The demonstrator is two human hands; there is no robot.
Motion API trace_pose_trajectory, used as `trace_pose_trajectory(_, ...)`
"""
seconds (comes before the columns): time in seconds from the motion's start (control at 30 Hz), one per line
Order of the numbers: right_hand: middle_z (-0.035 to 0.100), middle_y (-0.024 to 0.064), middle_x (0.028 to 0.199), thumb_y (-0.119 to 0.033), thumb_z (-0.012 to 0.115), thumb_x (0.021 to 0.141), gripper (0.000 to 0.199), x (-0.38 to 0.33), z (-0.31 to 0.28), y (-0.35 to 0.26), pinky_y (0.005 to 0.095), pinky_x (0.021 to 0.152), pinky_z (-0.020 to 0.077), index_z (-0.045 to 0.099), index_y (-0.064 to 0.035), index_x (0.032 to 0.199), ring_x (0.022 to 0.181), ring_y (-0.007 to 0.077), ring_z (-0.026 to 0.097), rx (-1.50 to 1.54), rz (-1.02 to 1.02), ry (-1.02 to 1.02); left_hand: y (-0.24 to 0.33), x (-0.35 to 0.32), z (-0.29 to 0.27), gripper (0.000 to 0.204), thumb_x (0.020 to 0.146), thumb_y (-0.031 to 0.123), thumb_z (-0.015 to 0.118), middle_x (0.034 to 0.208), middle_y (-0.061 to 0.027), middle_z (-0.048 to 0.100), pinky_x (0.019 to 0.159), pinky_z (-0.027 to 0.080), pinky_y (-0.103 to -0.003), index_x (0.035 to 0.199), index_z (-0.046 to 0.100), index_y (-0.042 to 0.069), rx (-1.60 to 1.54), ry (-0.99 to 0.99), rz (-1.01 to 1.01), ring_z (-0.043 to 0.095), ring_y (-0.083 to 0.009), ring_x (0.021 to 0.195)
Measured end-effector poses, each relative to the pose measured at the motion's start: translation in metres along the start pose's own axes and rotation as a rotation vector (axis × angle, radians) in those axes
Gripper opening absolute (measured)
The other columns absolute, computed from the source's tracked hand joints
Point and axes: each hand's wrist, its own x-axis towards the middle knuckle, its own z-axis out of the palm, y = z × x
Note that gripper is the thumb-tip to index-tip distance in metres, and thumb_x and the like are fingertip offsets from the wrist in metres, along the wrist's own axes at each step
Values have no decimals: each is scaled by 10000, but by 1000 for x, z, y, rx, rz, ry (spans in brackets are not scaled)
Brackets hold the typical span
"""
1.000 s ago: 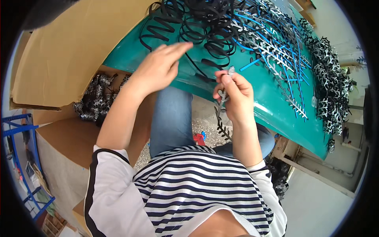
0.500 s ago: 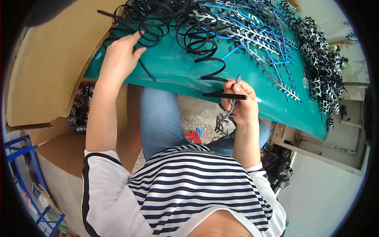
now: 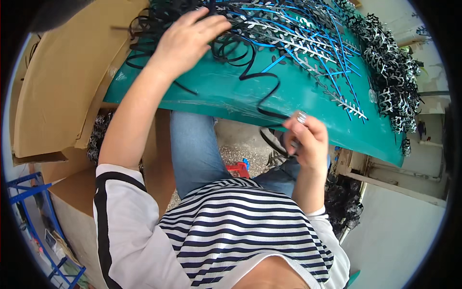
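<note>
My left hand point(image 3: 187, 45) is over the tangle of curled black strips point(image 3: 163, 19) at the table's far left, fingers stretched out and apart; I see nothing gripped in it. Near the table's front edge my right hand point(image 3: 310, 139) is pinched closed, somewhat blurred. From its fingers a black strip point(image 3: 269, 91) runs in loose waves back to the tangle. A grey leaf-shaped trim point(image 3: 276, 158) hangs below the same hand, its silvery tip point(image 3: 301, 117) poking up above the fingers.
Silver and black leaf trims point(image 3: 303, 45) lie with blue strips point(image 3: 279, 62) across the green tabletop point(image 3: 216, 101). Bunches of leaf trim point(image 3: 390, 72) hang along the right edge. A cardboard box point(image 3: 62, 86) stands at left, a blue rack point(image 3: 29, 192) beyond it.
My left hand has moved right and away from me, over the black coils. The right hand has shifted slightly right and nearer, drawing the coiled strip out into looser waves.
</note>
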Motion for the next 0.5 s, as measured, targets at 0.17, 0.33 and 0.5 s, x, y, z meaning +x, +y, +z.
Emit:
trace_pose_trajectory(0.17,482,121,711,-111,529,765,195,-48,-43,-4,203,315,293,537,80,728,372,121,437,-4,-192,-21,-4,17,-5,534,704,23,501,1096,8,535,879,380,-347,1187,433,239,165,-53,-73,493,-239,993)
trace_pose_trajectory(0.33,469,114,695,-94,545,749,179,-72,-71,-1,194,320,289,538,74,687,379,107,418,-195,-256,5,-15,30,4,515,737,25,439,1061,8,556,871,383,-345,1193,427,263,281,40,-73,518,-235,941)
trace_pose_trajectory(0.5,469,99,701,-75,554,739,144,-93,-112,-6,184,344,299,556,61,691,405,98,413,-289,-291,84,-22,38,6,526,732,20,437,1077,6,547,872,380,-346,1202,418,255,308,-28,-67,511,-240,957)
